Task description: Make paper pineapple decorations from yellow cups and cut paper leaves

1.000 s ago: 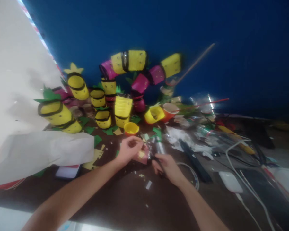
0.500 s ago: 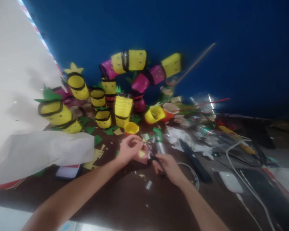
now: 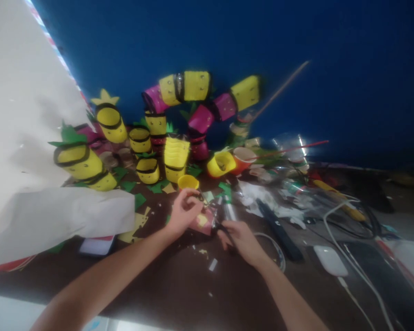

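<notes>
My left hand [image 3: 186, 212] is closed, thumb and fingers pinched over a pink sheet [image 3: 202, 224] with small pale yellow bits on it; what the fingertips hold is too small to make out. Around the handles of black scissors [image 3: 224, 228], my right hand [image 3: 240, 240] is closed, just right of the pink sheet. The scissor blades point up and left toward my left fingertips and are blurred. Right behind my left hand stands a small yellow cup [image 3: 188, 182].
Yellow and magenta cup figures [image 3: 177, 158] crowd the back of the dark table [image 3: 179, 285]. White paper [image 3: 65, 216] and a phone [image 3: 96, 246] lie left. On the right are a long black tool [image 3: 281, 232], a white box-like device [image 3: 330, 260], cables and clear plastic.
The fingers of my left hand have shifted slightly up and left. My right hand has barely moved and still holds the scissors.
</notes>
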{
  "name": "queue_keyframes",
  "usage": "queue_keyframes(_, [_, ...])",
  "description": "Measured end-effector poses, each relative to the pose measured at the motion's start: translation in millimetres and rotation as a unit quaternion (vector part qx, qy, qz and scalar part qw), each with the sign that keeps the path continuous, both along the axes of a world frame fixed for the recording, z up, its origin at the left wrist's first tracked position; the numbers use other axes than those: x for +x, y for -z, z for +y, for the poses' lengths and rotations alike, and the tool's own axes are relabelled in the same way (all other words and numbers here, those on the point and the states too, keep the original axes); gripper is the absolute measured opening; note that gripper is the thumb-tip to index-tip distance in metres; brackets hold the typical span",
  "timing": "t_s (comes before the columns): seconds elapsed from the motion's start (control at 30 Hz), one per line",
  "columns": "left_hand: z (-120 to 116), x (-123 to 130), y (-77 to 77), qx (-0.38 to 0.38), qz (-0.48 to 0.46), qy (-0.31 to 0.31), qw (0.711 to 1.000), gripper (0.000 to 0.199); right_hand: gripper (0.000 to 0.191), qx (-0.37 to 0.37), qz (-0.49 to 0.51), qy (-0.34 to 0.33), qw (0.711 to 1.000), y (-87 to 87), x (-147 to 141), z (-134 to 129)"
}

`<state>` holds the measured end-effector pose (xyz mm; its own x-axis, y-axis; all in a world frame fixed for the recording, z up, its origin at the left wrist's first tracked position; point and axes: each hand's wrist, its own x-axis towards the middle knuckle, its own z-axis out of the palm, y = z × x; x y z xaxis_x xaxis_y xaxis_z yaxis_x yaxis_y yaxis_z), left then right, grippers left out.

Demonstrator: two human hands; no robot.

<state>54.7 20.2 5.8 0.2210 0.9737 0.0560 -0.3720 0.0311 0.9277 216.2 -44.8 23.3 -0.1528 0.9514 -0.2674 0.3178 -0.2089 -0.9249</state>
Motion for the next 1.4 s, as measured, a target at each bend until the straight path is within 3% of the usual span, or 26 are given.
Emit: queue_keyframes(1.4, [-0.5, 1.2, -6.2, 0.013, 0.031, -0.039, 0.999, 0.032, 0.037, -0.019, -0.024, 0.002, 1.000, -4.3, 1.9, -1.3])
